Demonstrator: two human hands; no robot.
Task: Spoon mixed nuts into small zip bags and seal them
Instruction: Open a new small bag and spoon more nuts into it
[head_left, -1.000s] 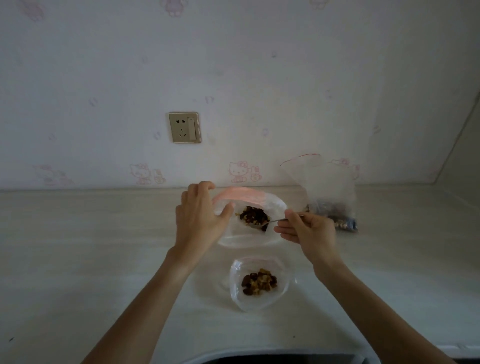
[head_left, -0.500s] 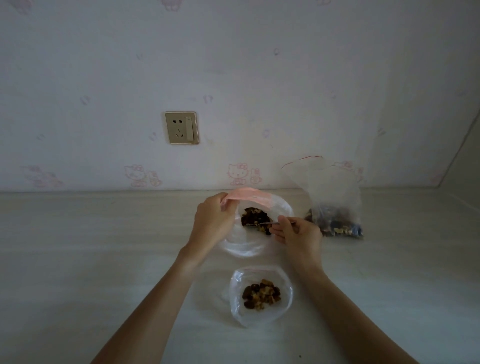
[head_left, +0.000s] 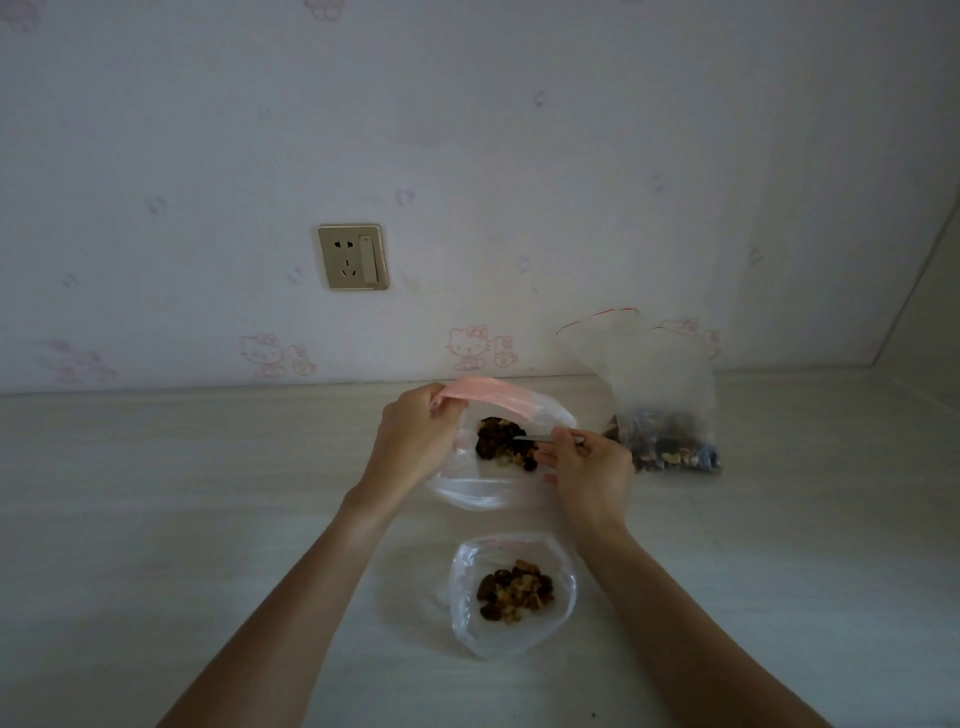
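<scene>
Head view: right hand (head_left: 589, 467) nearer zip bag (head_left: 488, 483), spoon (head_left: 535, 439) deeper.

bare forearms, left hand (head_left: 410, 441), right hand (head_left: 592, 462)

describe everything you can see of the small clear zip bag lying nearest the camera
The small clear plastic zip bag lies flat on the pale countertop, below both hands, touched by neither. Its rounded, crinkled film has a faint pink zip strip along the far edge. A small heap of dark and tan mixed nuts sits at its middle. Whether it is sealed cannot be told.
</scene>
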